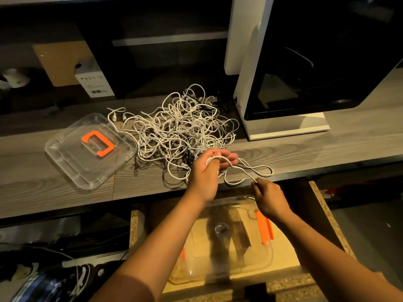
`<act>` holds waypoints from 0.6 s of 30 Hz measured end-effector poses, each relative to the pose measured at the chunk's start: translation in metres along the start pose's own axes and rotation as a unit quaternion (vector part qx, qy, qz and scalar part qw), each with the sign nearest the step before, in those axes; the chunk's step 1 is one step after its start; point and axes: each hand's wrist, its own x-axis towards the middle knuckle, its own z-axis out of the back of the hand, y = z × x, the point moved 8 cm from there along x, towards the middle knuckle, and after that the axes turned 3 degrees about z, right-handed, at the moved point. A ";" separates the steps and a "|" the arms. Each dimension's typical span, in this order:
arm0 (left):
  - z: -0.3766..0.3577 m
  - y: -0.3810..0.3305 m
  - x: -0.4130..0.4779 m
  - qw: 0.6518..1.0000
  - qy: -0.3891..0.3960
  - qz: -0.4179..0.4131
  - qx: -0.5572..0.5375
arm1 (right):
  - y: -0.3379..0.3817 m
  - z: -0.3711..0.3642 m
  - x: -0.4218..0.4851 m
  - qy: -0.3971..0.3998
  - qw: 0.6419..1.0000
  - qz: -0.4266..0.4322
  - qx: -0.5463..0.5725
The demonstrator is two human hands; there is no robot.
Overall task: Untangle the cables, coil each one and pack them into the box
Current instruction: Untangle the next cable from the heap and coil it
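Observation:
A big tangle of white cables (181, 129), with a few dark ones mixed in, lies on the grey wooden desk (43, 186). My left hand (207, 171) holds a loop of one white cable (248, 168) wound around its fingers, just in front of the tangle. My right hand (269, 197) pinches the same cable lower down at the desk's front edge. Loose loops of that cable lie between the hands and to the right. The clear plastic box (224, 243) with orange clips stands on a pulled-out drawer below the desk, partly hidden by my arms.
The box's clear lid (89, 149) with an orange handle lies on the desk left of the tangle. A white machine with a dark window (283, 88) stands at the back right. A small white carton (93, 81) leans at the back left. Clutter lies on the floor at lower left.

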 end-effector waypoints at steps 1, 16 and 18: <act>0.003 0.000 0.001 1.000 -0.006 0.006 -0.007 | 0.001 0.002 0.001 -0.003 1.000 0.000 0.013; 0.011 0.013 0.000 0.986 0.071 0.151 0.009 | 0.032 0.031 0.018 0.052 0.991 0.008 0.122; 0.009 0.012 -0.003 0.984 0.085 0.155 0.020 | 0.038 0.029 0.019 0.082 0.971 -0.029 0.222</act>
